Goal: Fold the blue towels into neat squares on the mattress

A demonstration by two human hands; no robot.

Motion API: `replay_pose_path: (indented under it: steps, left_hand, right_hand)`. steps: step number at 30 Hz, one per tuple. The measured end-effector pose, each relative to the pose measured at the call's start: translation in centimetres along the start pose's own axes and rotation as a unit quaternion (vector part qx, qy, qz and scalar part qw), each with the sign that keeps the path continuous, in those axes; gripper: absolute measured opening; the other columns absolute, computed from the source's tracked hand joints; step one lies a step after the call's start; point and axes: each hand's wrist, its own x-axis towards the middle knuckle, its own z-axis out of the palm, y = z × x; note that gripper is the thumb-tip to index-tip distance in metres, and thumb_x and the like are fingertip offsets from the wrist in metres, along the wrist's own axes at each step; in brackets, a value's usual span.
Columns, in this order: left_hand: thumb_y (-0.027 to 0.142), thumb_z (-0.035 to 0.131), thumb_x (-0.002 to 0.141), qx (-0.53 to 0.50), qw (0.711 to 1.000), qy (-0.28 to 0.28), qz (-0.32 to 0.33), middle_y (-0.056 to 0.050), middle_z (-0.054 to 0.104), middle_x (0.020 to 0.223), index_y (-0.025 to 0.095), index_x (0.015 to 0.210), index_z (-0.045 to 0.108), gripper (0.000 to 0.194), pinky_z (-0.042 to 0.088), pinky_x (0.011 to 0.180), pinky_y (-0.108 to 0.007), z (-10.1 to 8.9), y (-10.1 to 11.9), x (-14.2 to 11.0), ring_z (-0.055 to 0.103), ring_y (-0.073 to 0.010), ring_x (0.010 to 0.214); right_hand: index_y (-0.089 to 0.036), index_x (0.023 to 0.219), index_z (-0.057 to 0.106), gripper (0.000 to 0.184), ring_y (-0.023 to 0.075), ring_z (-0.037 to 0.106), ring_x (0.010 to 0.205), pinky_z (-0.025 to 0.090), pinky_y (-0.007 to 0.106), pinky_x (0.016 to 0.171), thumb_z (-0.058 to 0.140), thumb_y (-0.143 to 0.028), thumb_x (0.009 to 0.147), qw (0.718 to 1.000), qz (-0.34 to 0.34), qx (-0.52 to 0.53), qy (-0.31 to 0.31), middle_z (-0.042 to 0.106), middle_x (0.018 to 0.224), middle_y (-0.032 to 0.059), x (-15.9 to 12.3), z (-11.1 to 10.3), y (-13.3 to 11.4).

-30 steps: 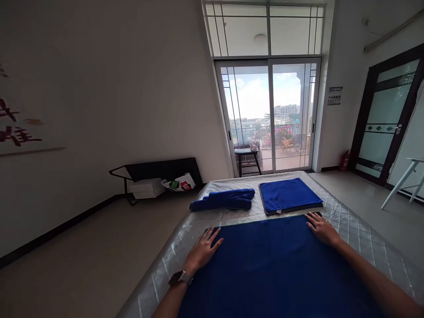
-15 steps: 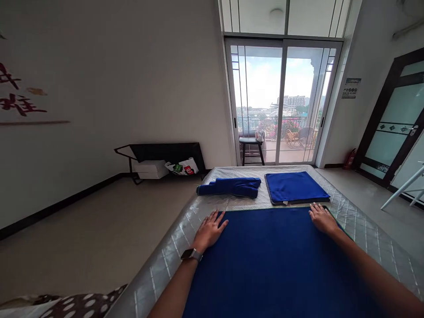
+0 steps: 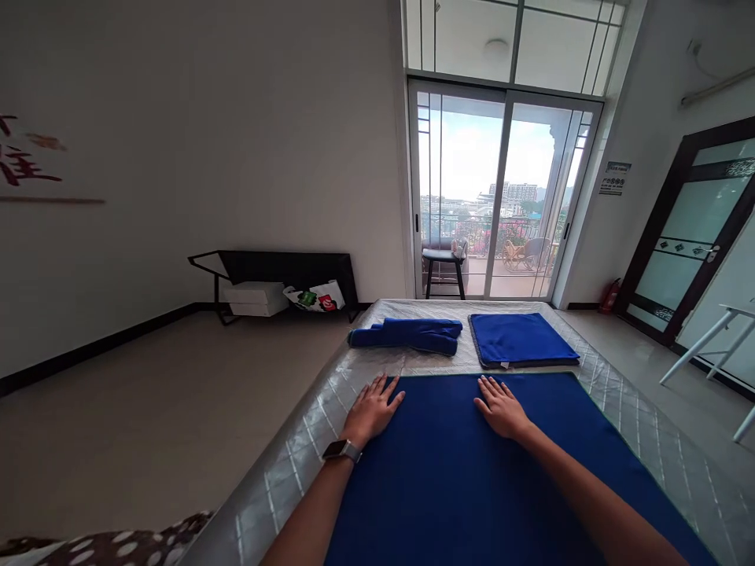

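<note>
A large dark blue cloth (image 3: 448,464) with a green edge lies spread flat on the silver quilted mattress (image 3: 307,428). My left hand (image 3: 371,409) rests palm down at the cloth's far left corner, fingers spread, a watch on its wrist. Flat near the middle of the far edge lies my right hand (image 3: 501,407), its fingers stretched out. Beyond the hands, a loosely folded blue cloth (image 3: 406,336) sits at the left, and a neat stack of folded blue cloth (image 3: 522,338) at the right with a small white tag showing.
A black rack (image 3: 289,271) with a white box (image 3: 253,299) stands against the left wall. Glass sliding doors (image 3: 460,189) are at the far side, with a dark stool (image 3: 443,258) behind them. White furniture legs (image 3: 699,350) stand at the right. Polka-dot fabric (image 3: 130,542) shows bottom left.
My right hand has slid left along the cloth's far edge, from the right corner to near the middle. My left hand has stayed at its corner. The view has shifted slightly.
</note>
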Motion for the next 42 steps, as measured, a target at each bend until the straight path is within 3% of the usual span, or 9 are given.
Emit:
replay_pose_path:
  steps: [7,10,13,18,22,26,30,34,42]
  left_hand:
    - [0.051,0.029,0.101,-0.005,1.0,0.0,-0.013,-0.011,0.029,0.163,0.022,0.156,0.032,0.062,0.02,0.122,-0.047,-0.2,0.1,0.0,0.025,-0.0255,0.151]
    - [0.052,0.031,0.101,-0.015,1.0,0.003,-0.015,-0.01,0.03,0.163,0.022,0.155,0.033,0.062,0.02,0.122,-0.047,-0.1,0.0,0.0,0.024,-0.0258,0.151]
    - [0.052,0.032,0.101,-0.017,1.0,0.005,-0.01,-0.01,0.032,0.162,0.022,0.155,0.034,0.062,0.02,0.122,-0.047,-0.1,0.0,0.0,0.024,-0.0258,0.151]
    - [0.052,0.03,0.101,-0.022,1.0,0.016,-0.003,-0.01,0.037,0.16,0.022,0.153,0.038,0.061,0.021,0.122,-0.047,0.0,0.0,-0.1,0.026,-0.0259,0.151]
    - [0.053,0.03,0.101,-0.039,0.999,0.034,-0.003,-0.009,0.04,0.159,0.023,0.152,0.041,0.06,0.022,0.122,-0.049,0.1,0.1,-0.1,0.028,-0.0267,0.15]
    - [0.049,0.031,0.101,-0.036,0.999,0.032,-0.002,-0.01,0.038,0.159,0.021,0.151,0.043,0.058,0.021,0.122,-0.049,-0.1,0.2,-0.2,0.028,-0.0266,0.15]
    - [0.046,0.031,0.101,-0.028,0.999,0.023,-0.007,-0.01,0.035,0.161,0.022,0.151,0.041,0.057,0.021,0.123,-0.047,-0.4,0.3,-0.3,0.027,-0.0252,0.15]
    - [0.046,0.032,0.101,-0.031,0.999,0.019,-0.007,-0.01,0.035,0.161,0.021,0.152,0.04,0.057,0.021,0.123,-0.047,-0.4,0.3,-0.3,0.027,-0.0254,0.15]
    - [0.048,0.032,0.1,-0.038,0.999,0.026,0.002,-0.01,0.038,0.16,0.022,0.151,0.042,0.058,0.021,0.122,-0.048,0.3,-0.3,0.1,0.028,-0.026,0.15]
  right_hand:
    - [-0.012,0.158,0.026,0.067,0.0204,0.017,0.152,0.017,0.039,0.123,0.017,-0.046,0.101,0.985,0.158,-0.062,0.012,0.022,0.165,0.007,-4.0,-3.7,16.1]
    - [-0.01,0.157,0.027,0.066,0.0222,0.022,0.15,0.022,0.04,0.122,0.018,-0.044,0.101,0.979,0.187,-0.069,0.031,0.028,0.163,0.0085,-4.9,-4.2,19.2]
    - [-0.008,0.157,0.028,0.067,0.0232,0.024,0.15,0.023,0.042,0.122,0.018,-0.042,0.1,0.977,0.191,-0.092,0.024,0.029,0.162,0.01,-5.1,-4.5,19.5]
    - [-0.008,0.15,0.044,0.06,0.0276,0.028,0.149,0.018,0.051,0.122,0.029,-0.028,0.096,0.969,0.184,-0.166,0.02,0.037,0.157,0.0147,-3.6,-5.9,16.0]
    - [-0.012,0.153,0.04,0.059,0.0232,0.025,0.15,0.016,0.043,0.123,0.024,-0.032,0.1,0.987,0.077,-0.128,0.061,0.036,0.159,0.0106,-0.8,-4.8,7.4]
    - [-0.018,0.157,0.031,0.063,0.0197,0.023,0.15,0.019,0.038,0.122,0.021,-0.048,0.102,0.998,-0.049,-0.019,0.024,0.031,0.161,0.0049,1.6,-1.5,-2.3]
    - [-0.015,0.158,0.027,0.067,0.018,0.017,0.152,0.013,0.037,0.123,0.019,-0.051,0.102,0.998,-0.055,0.011,-0.007,0.025,0.163,0.006,2.5,0.1,-5.0]
    - [-0.015,0.159,0.024,0.067,0.0162,0.014,0.152,0.011,0.036,0.124,0.017,-0.051,0.102,1.0,-0.01,-0.012,-0.008,0.024,0.164,0.0043,1.4,-0.4,-0.5]
    - [-0.006,0.156,0.029,0.065,0.0218,0.021,0.151,0.022,0.042,0.122,0.017,-0.037,0.1,0.982,0.162,-0.096,0.024,0.026,0.163,0.0126,-4.2,-3.7,16.0]
